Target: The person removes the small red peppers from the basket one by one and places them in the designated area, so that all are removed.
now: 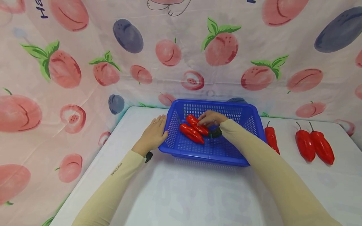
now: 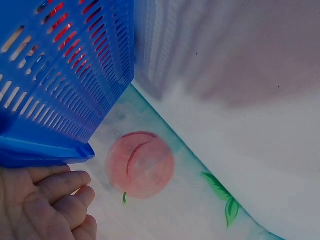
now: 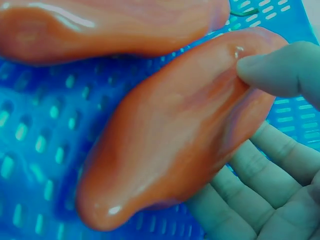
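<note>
Hands at blue slotted basket (image 1: 249, 116) on white table (image 1: 198, 194).

Right hand (image 1: 210, 118) inside basket, thumb and curled fingers (image 3: 260, 185) pinching one red pepper (image 1: 197, 125); second red pepper (image 1: 191, 133) lies just beside it on the basket floor. Left hand (image 1: 154, 133) rests flat, fingers relaxed, against basket's left outer wall, gripping nothing. Three more red peppers (image 1: 304, 145) lie on table right of basket.

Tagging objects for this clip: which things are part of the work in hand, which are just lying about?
In hand:
- blue basket, steadied by left hand
- two red peppers in it; right hand holds one, other beside it
- three red peppers on table, right of basket

Lying about:
- fruit-print cloth
- white table
</note>
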Demonstrator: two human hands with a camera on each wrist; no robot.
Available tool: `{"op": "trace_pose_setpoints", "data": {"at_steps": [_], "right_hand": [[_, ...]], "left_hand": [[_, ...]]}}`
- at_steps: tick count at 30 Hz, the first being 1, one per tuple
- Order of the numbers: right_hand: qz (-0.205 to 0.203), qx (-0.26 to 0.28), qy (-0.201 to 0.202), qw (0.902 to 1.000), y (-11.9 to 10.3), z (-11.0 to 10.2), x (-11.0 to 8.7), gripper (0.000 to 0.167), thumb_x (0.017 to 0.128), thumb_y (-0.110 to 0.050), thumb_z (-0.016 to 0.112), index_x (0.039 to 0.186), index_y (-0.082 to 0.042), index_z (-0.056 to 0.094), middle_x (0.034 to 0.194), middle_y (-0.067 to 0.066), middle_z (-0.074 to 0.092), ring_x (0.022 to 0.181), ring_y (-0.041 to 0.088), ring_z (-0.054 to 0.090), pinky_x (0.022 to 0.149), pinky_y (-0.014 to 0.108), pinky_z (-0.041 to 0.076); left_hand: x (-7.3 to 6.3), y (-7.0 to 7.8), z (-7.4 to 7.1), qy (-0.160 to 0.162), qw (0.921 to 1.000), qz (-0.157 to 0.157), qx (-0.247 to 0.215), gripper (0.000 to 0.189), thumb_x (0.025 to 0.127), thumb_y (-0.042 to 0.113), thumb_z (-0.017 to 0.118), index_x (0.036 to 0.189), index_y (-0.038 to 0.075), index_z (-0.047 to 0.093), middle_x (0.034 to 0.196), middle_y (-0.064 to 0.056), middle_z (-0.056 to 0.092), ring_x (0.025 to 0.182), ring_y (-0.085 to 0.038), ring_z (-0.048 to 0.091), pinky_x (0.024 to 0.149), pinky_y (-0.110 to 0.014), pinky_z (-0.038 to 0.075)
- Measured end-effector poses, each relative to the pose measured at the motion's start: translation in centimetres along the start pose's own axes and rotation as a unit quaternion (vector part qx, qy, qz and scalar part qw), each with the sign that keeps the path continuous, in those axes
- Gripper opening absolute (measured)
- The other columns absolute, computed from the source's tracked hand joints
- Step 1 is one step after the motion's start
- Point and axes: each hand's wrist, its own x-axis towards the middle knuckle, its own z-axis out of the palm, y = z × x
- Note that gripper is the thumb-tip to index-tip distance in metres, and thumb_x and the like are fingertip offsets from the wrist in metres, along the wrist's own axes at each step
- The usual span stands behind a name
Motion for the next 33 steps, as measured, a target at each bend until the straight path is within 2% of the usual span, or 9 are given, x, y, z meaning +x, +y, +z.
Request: {"op": "trace_pose_setpoints", "data": {"at_steps": [5, 13, 17, 23, 26, 30, 33], "right_hand": [[-0.003, 0.025, -0.007, 0.9997, 0.0, -0.3, -0.2, 0.048, 0.086, -0.009, 0.062, 0.130, 0.004, 0.049, 0.108, 0.008, 0.060, 0.097, 0.019, 0.059, 0.093, 0.038, 0.053], [-0.013, 0.045, -0.019, 0.9987, -0.4, -0.8, -0.9, 0.052, 0.087, -0.009, 0.062, 0.134, 0.002, 0.046, 0.113, 0.008, 0.063, 0.111, 0.027, 0.059, 0.096, 0.041, 0.051], [-0.017, 0.055, -0.022, 0.9981, -0.9, -1.1, -1.2, 0.055, 0.087, -0.009, 0.062, 0.138, 0.001, 0.043, 0.116, 0.010, 0.064, 0.112, 0.027, 0.060, 0.098, 0.042, 0.049], [-0.030, 0.076, -0.022, 0.9964, -1.6, -1.7, -1.5, 0.060, 0.088, -0.011, 0.061, 0.143, -0.002, 0.038, 0.130, 0.015, 0.059, 0.117, 0.027, 0.059, 0.101, 0.041, 0.047], [-0.046, 0.088, -0.025, 0.9947, -1.9, -2.0, -1.9, 0.060, 0.089, -0.010, 0.061, 0.144, -0.003, 0.037, 0.123, 0.011, 0.064, 0.112, 0.023, 0.062, 0.101, 0.041, 0.047], [-0.062, 0.106, -0.027, 0.9921, -2.4, -2.3, -2.4, 0.060, 0.090, -0.009, 0.059, 0.144, -0.003, 0.035, 0.124, 0.011, 0.063, 0.118, 0.027, 0.059, 0.103, 0.043, 0.045], [-0.069, 0.115, -0.021, 0.9908, -2.9, -2.5, -2.8, 0.058, 0.091, -0.009, 0.057, 0.144, -0.003, 0.035, 0.132, 0.015, 0.057, 0.128, 0.033, 0.049, 0.105, 0.045, 0.043]], "left_hand": [[0.0, 0.0, 0.0, 0.000, 1.0000, -0.001, -0.001, 0.066, 0.097, 0.027, 0.038, 0.149, -0.004, 0.012, 0.156, -0.020, 0.017, 0.147, -0.031, 0.012, 0.121, -0.043, 0.009], [0.0, 0.0, 0.0, 0.001, 1.0000, 0.001, -0.004, 0.066, 0.097, 0.027, 0.038, 0.149, -0.004, 0.012, 0.156, -0.020, 0.017, 0.147, -0.031, 0.012, 0.121, -0.043, 0.009], [0.0, 0.0, 0.0, 0.004, 1.0000, 0.003, -0.004, 0.065, 0.097, 0.027, 0.038, 0.148, -0.004, 0.013, 0.156, -0.020, 0.017, 0.147, -0.032, 0.013, 0.121, -0.043, 0.009], [0.1, -0.1, 0.0, 0.006, 1.0000, 0.005, -0.006, 0.065, 0.097, 0.027, 0.038, 0.148, -0.004, 0.013, 0.156, -0.020, 0.018, 0.146, -0.032, 0.013, 0.121, -0.043, 0.009], [0.1, -0.1, 0.0, 0.005, 1.0000, 0.005, -0.004, 0.065, 0.097, 0.027, 0.038, 0.148, -0.004, 0.013, 0.156, -0.020, 0.017, 0.147, -0.032, 0.013, 0.121, -0.043, 0.010], [0.1, -0.1, 0.0, 0.006, 1.0000, 0.003, -0.005, 0.065, 0.097, 0.027, 0.038, 0.148, -0.005, 0.014, 0.156, -0.020, 0.018, 0.146, -0.032, 0.014, 0.121, -0.044, 0.011], [0.1, -0.1, 0.0, 0.005, 1.0000, 0.002, -0.006, 0.065, 0.097, 0.027, 0.038, 0.148, -0.004, 0.014, 0.156, -0.020, 0.018, 0.146, -0.032, 0.014, 0.121, -0.044, 0.011]]}}
